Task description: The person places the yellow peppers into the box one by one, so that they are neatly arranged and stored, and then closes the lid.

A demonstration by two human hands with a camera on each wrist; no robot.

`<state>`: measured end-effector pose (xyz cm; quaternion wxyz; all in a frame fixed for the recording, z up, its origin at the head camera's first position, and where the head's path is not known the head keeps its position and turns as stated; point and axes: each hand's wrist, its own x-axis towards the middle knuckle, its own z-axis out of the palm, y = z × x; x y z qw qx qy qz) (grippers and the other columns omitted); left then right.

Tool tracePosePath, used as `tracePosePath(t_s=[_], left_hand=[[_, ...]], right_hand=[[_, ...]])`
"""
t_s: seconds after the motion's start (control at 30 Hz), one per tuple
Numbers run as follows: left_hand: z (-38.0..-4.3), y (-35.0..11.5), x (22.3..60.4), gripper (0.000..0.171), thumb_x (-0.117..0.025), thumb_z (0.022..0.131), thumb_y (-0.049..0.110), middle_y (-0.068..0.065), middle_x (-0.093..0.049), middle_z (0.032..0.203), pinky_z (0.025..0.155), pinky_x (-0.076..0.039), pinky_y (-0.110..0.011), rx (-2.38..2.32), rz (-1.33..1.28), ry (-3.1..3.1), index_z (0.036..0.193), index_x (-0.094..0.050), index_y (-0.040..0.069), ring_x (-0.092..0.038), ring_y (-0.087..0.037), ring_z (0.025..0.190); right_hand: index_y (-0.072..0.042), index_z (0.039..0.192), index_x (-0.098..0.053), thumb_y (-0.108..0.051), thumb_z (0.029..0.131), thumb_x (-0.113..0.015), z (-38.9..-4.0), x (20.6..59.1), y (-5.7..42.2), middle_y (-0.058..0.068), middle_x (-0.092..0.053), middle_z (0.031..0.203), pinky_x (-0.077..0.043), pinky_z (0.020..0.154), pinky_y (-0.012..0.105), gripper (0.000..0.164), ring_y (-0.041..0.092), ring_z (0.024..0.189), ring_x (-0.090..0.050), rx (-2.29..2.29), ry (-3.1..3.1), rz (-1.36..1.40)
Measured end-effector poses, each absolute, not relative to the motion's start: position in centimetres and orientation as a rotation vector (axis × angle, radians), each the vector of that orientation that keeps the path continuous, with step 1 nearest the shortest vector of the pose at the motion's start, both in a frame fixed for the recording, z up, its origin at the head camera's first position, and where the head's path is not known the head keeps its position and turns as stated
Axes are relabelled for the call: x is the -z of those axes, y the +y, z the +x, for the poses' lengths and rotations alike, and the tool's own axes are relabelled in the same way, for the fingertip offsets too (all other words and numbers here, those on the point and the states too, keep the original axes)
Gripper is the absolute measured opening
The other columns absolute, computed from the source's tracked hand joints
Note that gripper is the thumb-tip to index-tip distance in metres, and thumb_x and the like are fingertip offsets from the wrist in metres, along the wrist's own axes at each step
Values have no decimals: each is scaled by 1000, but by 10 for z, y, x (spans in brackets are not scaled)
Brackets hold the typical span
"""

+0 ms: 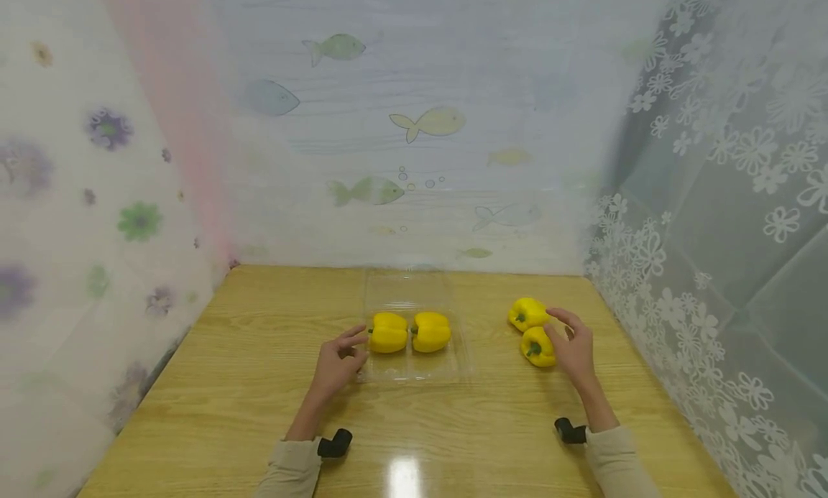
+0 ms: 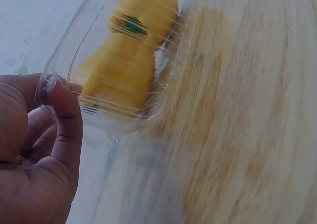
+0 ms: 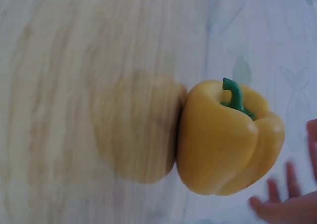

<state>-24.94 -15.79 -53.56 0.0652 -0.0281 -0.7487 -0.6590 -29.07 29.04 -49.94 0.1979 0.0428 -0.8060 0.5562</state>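
A clear plastic clamshell box (image 1: pixel 461 365) stands on the table with its lid raised at the back. Two yellow bell peppers (image 1: pixel 389 333) (image 1: pixel 431 332) lie side by side in it. My left hand (image 1: pixel 339 360) pinches the box's left rim between thumb and fingers; in the left wrist view the hand (image 2: pixel 42 144) grips the clear edge. To the right, two more yellow bell peppers (image 1: pixel 527 314) (image 1: pixel 536 348) sit close together on the wood. Beside them is my right hand (image 1: pixel 573 348), thumb and fingers spread apart. The right wrist view shows its blurred fingers (image 3: pixel 291 187) near one pepper (image 3: pixel 218 140).
The wooden table (image 1: pixel 226 383) reaches back to a fish-printed curtain (image 1: pixel 414 124). Flower-patterned sheets hang along the left and right sides. A black angled wrist mount (image 1: pixel 335 443) is at the left sleeve, and another black mount (image 1: pixel 570 431) at the right.
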Motion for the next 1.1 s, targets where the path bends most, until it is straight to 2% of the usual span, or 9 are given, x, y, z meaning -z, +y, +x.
tracePosePath(t_s=[0.07, 0.17, 0.3, 0.5, 0.77, 0.9, 1.1], left_hand=[[-249, -158, 536, 31, -68, 88, -7, -12, -57, 147, 59, -47, -19, 1991, -82, -2259, 119, -72, -6, -59, -13, 75], [-249, -159, 536, 32, -69, 88, -6, -13, -57, 147, 59, -47, -18, 1998, -90, -2249, 120, -71, -7, -59, -13, 75], [-250, -159, 536, 32, -70, 87, -6, -16, -57, 147, 58, -47, -18, 2000, -105, -2234, 120, -71, -8, -59, -14, 75], [-250, -159, 536, 31, -68, 88, -7, -14, -57, 147, 59, -48, -19, 1983, -105, -2251, 120, -72, -7, -60, -14, 76], [-248, -158, 535, 31, -68, 88, -8, -12, -58, 146, 58, -48, -19, 1991, -72, -2244, 118, -73, -6, -59, -13, 74], [-247, -158, 533, 31, -69, 88, -7, -14, -58, 146, 58, -47, -20, 1978, -95, -2246, 118, -72, -7, -58, -13, 72], [-246, -158, 533, 30, -69, 88, -6, -16, -58, 145, 58, -48, -20, 1972, -100, -2250, 118, -72, -7, -58, -13, 71]], right_hand=[[7, 138, -56, -5, 100, -61, -289, 499, 294, 28, -45, 150, -23, 117, 66, 40, 41, 145, -33, -1539, -2365, 32], [5, 151, -41, -11, 103, -56, -288, 498, 299, 30, -28, 161, -22, 118, 66, 53, 50, 149, -20, -1541, -2546, -68], [6, 158, -24, -15, 106, -49, -288, 496, 300, 34, -17, 163, -24, 118, 63, 61, 54, 148, -19, -1566, -2691, -66], [12, 155, -24, -30, 109, -46, -286, 493, 300, 38, -23, 159, -27, 117, 61, 66, 53, 146, -23, -1445, -2829, -1], [14, 149, -38, -50, 104, -51, -278, 494, 301, 37, -38, 152, -38, 110, 61, 79, 53, 137, -40, -1284, -2948, 14], [13, 147, -41, -49, 102, -57, -276, 497, 300, 35, -45, 148, -48, 102, 54, 78, 49, 130, -50, -1313, -2980, 71], [12, 148, -40, -35, 99, -67, -276, 504, 296, 35, -47, 146, -59, 85, 40, 73, 46, 122, -57, -1460, -2942, 208]])
